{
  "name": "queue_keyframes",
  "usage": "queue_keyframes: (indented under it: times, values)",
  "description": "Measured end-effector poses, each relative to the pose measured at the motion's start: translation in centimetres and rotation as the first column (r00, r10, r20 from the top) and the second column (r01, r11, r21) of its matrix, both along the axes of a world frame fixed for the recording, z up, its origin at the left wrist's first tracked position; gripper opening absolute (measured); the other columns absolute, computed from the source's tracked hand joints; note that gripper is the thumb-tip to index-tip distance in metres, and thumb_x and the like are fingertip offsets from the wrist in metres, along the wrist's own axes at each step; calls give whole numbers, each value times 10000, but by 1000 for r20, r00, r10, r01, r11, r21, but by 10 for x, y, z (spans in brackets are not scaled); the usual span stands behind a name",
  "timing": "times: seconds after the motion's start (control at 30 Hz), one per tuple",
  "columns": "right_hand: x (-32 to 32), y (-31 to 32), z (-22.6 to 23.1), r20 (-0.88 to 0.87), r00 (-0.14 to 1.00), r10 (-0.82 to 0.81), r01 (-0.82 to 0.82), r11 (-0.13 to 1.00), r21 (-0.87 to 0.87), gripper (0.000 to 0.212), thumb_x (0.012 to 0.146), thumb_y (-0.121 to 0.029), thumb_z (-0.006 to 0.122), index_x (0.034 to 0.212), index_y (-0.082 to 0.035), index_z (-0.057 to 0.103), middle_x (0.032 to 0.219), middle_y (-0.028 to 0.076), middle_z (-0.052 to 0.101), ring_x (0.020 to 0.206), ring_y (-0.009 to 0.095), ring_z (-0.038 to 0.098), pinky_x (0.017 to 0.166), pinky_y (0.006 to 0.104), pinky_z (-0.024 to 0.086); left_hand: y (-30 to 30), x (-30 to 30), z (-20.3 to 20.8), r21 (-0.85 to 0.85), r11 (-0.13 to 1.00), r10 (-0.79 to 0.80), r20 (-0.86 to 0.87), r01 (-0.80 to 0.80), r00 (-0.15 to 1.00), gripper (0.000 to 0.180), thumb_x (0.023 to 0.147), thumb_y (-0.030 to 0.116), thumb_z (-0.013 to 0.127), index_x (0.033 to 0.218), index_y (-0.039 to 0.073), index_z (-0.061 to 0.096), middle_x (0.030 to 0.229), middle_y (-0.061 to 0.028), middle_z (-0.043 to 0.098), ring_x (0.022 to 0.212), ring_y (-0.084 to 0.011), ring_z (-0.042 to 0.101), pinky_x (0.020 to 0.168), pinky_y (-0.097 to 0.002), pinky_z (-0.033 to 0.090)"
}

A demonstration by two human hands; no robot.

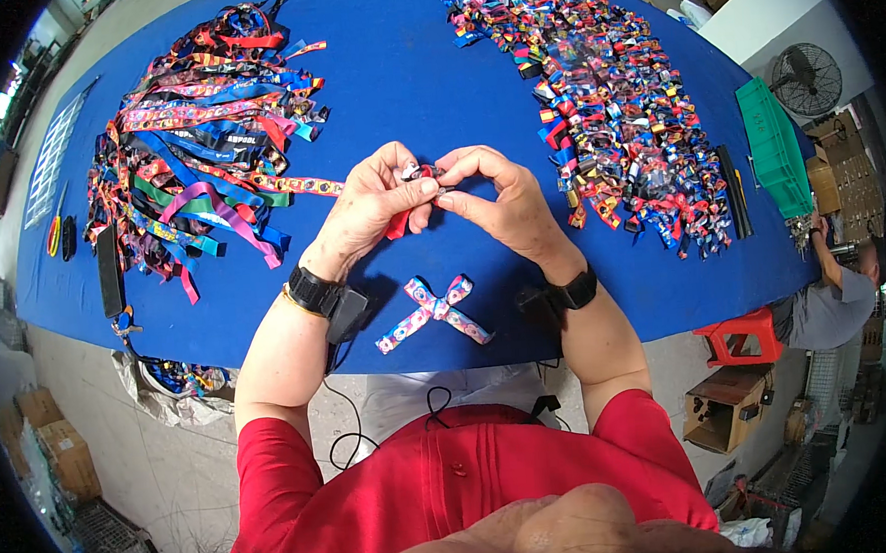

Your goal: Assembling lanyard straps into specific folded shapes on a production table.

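Above the blue table my left hand and my right hand meet, both with thumb and fingers pinched. Between them is a red ribbon, its end hanging below my left fingers. The upper part of it is mostly hidden, with some white showing near the fingertips. My right fingertips pinch at the same small bundle from the other side. A bow of patterned ribbon, pink, white and blue, lies on the cloth between my forearms, near the front edge.
A heap of long printed straps covers the table's left side. Tied ribbon bows form a dense band on the right. Scissors lie far left. A green crate, a fan, a red stool and another person are at right.
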State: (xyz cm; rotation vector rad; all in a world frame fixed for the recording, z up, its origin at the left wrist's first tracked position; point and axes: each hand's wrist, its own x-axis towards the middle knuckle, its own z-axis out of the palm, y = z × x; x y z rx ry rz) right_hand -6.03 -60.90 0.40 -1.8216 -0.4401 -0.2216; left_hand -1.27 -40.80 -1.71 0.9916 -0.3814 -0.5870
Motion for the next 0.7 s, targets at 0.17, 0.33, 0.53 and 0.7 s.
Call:
queue_keyframes:
  times: [0.17,0.33,0.53,0.7]
  values:
    - [-1,1,-6,11,999,51,-50,999,-17,247,813,-23,764,1026,-35,641,1031,84,679,1020,169,648,910,302,504,3,1,-3,55,998,-19,19,18,1000,250,895,19,722,870,92,484,806,-79,672,585,-115,611,496,-224,461]
    - [1,-5,-13,-87,992,91,-85,994,75,318,840,-19,735,1124,-16,591,1026,73,674,982,147,649,888,293,512,3,-3,0,118,993,-23,50,17,999,249,902,21,715,851,105,486,739,-35,646,579,-75,607,492,-195,446]
    - [2,-5,0,-197,964,177,-156,981,118,279,845,6,660,1111,3,576,969,33,659,871,80,618,807,250,519,0,-1,5,185,983,-48,152,19,987,257,875,-2,717,817,98,487,811,-10,628,706,-49,580,599,-195,448]
    - [3,-6,-8,-283,944,169,-133,981,143,277,843,5,644,1107,6,560,959,33,655,867,77,621,786,244,518,-3,-5,7,222,975,-40,165,2,985,247,875,-3,718,818,86,495,837,20,597,805,-42,574,718,-208,479]
